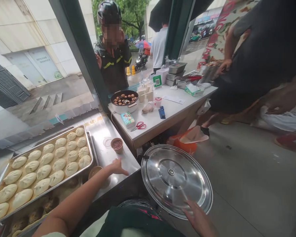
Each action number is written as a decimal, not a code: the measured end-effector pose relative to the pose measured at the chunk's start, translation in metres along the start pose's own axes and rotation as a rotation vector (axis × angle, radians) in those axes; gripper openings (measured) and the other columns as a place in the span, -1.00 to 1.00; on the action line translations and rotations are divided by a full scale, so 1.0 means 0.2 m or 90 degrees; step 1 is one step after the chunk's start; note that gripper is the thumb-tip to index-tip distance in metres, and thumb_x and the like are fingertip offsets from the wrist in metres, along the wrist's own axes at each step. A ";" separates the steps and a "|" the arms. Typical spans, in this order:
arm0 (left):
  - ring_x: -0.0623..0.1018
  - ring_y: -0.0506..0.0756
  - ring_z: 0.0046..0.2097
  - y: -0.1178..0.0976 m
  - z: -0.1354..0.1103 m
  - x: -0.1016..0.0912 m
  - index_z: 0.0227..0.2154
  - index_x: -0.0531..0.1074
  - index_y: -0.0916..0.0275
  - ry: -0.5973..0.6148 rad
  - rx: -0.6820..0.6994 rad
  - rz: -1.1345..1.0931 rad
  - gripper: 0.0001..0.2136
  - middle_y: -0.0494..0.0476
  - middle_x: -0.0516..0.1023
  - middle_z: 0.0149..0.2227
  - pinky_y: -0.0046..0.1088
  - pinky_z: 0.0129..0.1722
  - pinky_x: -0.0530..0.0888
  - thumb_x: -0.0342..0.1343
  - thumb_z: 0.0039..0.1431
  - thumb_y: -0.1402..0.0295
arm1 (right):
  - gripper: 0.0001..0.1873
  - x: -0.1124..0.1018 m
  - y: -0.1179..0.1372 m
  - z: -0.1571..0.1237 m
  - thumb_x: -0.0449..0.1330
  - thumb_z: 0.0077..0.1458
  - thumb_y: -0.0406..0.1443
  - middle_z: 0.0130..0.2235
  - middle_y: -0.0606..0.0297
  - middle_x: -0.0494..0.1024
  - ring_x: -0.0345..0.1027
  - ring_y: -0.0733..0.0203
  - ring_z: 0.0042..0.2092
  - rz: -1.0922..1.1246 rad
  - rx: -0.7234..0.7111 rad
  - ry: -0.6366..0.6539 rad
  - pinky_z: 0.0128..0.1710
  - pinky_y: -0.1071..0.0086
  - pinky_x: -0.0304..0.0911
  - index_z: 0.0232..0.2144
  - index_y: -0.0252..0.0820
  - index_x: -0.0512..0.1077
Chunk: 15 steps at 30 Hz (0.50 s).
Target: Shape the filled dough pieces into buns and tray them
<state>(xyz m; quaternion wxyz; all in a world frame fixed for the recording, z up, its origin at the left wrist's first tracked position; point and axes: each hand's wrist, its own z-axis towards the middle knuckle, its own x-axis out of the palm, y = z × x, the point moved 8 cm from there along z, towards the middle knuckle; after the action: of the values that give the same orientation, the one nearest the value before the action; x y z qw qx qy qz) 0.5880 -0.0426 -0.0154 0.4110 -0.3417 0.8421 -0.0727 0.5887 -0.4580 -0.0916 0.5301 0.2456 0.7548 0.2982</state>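
My left hand reaches over the steel counter, fingers apart and nothing held. Just beyond its fingertips stands a paper cup with dark reddish porridge-like food and grains in it. A clear plastic lid lies beside that cup. Partly hidden behind my left forearm is a second brown cup. Low at the right, my right hand is at the near rim of a large round steel lid. Its fingers look stretched out and somewhat blurred; whether they touch the lid I cannot tell.
A tray of steamed buns fills the left, above darker buns. The white table holds a pot of eggs, red scissors and a tissue box. A helmeted person stands outside; a dark-clothed person is at right.
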 end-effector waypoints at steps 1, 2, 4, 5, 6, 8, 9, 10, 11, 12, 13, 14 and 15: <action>0.28 0.22 0.11 -0.07 -0.02 0.08 0.16 -0.01 0.22 0.086 0.044 -0.151 -0.11 0.24 0.30 0.08 -0.38 0.02 0.25 0.26 -0.23 0.06 | -0.58 0.03 0.17 0.03 0.12 -0.22 -0.02 -0.09 0.07 0.44 0.24 -0.15 0.05 0.007 -0.050 0.034 0.12 0.14 0.07 -0.27 0.01 0.44; 0.33 0.18 0.07 -0.15 -0.05 0.16 0.13 0.04 0.20 0.183 0.087 -0.314 -0.21 0.21 0.35 0.03 -0.38 0.00 0.27 0.21 -0.15 0.04 | -0.48 0.06 0.34 0.05 0.13 -0.17 -0.02 0.01 0.07 0.38 0.19 -0.10 0.10 0.024 -0.101 0.074 0.14 0.13 0.04 -0.12 -0.05 0.39; 0.41 0.13 -0.02 -0.30 -0.11 0.27 0.05 0.17 0.22 0.363 0.152 -0.602 -0.39 0.21 0.42 -0.07 -0.35 -0.01 0.28 0.12 -0.03 0.04 | -0.23 0.11 0.68 0.08 0.17 -0.14 -0.01 0.19 0.07 0.15 0.05 -0.07 0.18 0.065 -0.197 0.112 0.17 0.05 -0.02 0.13 -0.09 0.15; 0.43 0.13 -0.05 -0.35 -0.14 0.30 0.00 0.22 0.25 0.433 0.170 -0.711 -0.45 0.22 0.44 -0.10 -0.33 -0.01 0.27 0.10 0.00 0.05 | -0.12 0.13 0.83 0.10 0.21 -0.15 -0.01 0.23 0.07 0.05 -0.04 -0.06 0.22 0.083 -0.244 0.125 0.17 0.02 -0.03 0.19 -0.09 0.03; 0.44 0.12 -0.07 -0.38 -0.16 0.32 -0.03 0.26 0.27 0.487 0.182 -0.794 -0.49 0.23 0.45 -0.12 -0.31 0.00 0.26 0.09 0.02 0.06 | -0.02 0.16 0.96 0.11 0.25 -0.19 0.00 0.26 0.06 -0.03 -0.10 -0.07 0.24 0.097 -0.284 0.135 0.17 0.00 -0.04 0.23 -0.09 -0.06; 0.46 0.13 -0.11 -0.41 -0.20 0.35 -0.06 0.30 0.30 0.556 0.195 -0.894 -0.52 0.25 0.47 -0.14 -0.30 -0.01 0.27 0.09 0.04 0.07 | 0.13 0.21 1.16 0.14 0.31 -0.27 0.00 0.28 0.04 -0.11 -0.17 -0.08 0.26 0.118 -0.352 0.165 0.16 -0.02 -0.04 0.25 -0.08 -0.18; 0.47 0.13 -0.12 -0.41 -0.22 0.35 -0.06 0.31 0.31 0.572 0.200 -0.922 -0.52 0.27 0.47 -0.14 -0.31 -0.03 0.28 0.08 0.04 0.08 | 0.17 0.23 1.23 0.15 0.34 -0.29 -0.02 0.28 0.03 -0.12 -0.17 -0.09 0.26 0.125 -0.379 0.183 0.15 -0.03 -0.04 0.26 -0.07 -0.20; 0.47 0.13 -0.14 -0.40 -0.23 0.34 -0.05 0.31 0.33 0.580 0.205 -0.941 -0.51 0.28 0.47 -0.14 -0.32 -0.05 0.29 0.08 0.05 0.07 | 0.19 0.26 1.29 0.16 0.35 -0.31 -0.04 0.27 0.04 -0.11 -0.15 -0.09 0.25 0.129 -0.402 0.203 0.15 -0.03 -0.04 0.26 -0.06 -0.22; 0.48 0.12 -0.16 -0.39 -0.23 0.34 -0.04 0.31 0.34 0.582 0.209 -0.957 -0.50 0.30 0.47 -0.13 -0.33 -0.06 0.29 0.07 0.05 0.07 | 0.19 0.29 1.34 0.17 0.36 -0.31 -0.06 0.26 0.04 -0.08 -0.12 -0.08 0.24 0.132 -0.422 0.224 0.15 -0.03 -0.04 0.26 -0.04 -0.22; 0.48 0.12 -0.18 -0.37 -0.24 0.33 -0.03 0.30 0.35 0.578 0.210 -0.971 -0.49 0.31 0.46 -0.11 -0.33 -0.07 0.30 0.05 0.07 0.07 | 0.18 0.32 1.37 0.19 0.37 -0.30 -0.08 0.25 0.04 -0.04 -0.07 -0.07 0.23 0.131 -0.438 0.245 0.15 -0.02 -0.03 0.26 -0.04 -0.21; 0.48 0.11 -0.19 -0.35 -0.23 0.31 -0.02 0.29 0.36 0.567 0.206 -0.987 -0.49 0.32 0.45 -0.10 -0.33 -0.07 0.30 0.02 0.09 0.06 | 0.16 0.35 1.40 0.21 0.37 -0.28 -0.11 0.23 0.05 0.00 -0.03 -0.05 0.21 0.126 -0.453 0.263 0.14 0.00 -0.01 0.25 -0.04 -0.20; 0.48 0.11 -0.21 -0.33 -0.22 0.30 -0.01 0.28 0.35 0.545 0.193 -1.001 -0.49 0.32 0.45 -0.10 -0.31 -0.07 0.30 0.00 0.11 0.05 | 0.14 0.38 1.43 0.24 0.36 -0.27 -0.12 0.21 0.05 0.04 0.01 -0.04 0.19 0.115 -0.466 0.276 0.14 0.02 0.01 0.25 -0.06 -0.19; 0.48 0.11 -0.22 -0.29 -0.19 0.28 -0.02 0.28 0.35 0.502 0.171 -1.014 -0.49 0.32 0.45 -0.12 -0.29 -0.08 0.31 -0.03 0.12 0.03 | 0.12 0.41 1.46 0.27 0.35 -0.26 -0.13 0.20 0.04 0.07 0.02 -0.03 0.18 0.095 -0.479 0.280 0.13 0.03 0.01 0.25 -0.07 -0.17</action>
<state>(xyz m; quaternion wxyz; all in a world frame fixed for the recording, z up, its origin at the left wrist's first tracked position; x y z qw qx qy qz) 0.5652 -0.1283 -0.0036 -0.0439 -0.7236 0.4199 -0.5460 0.6303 -0.1869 0.0478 0.3867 0.0199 0.6686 0.6349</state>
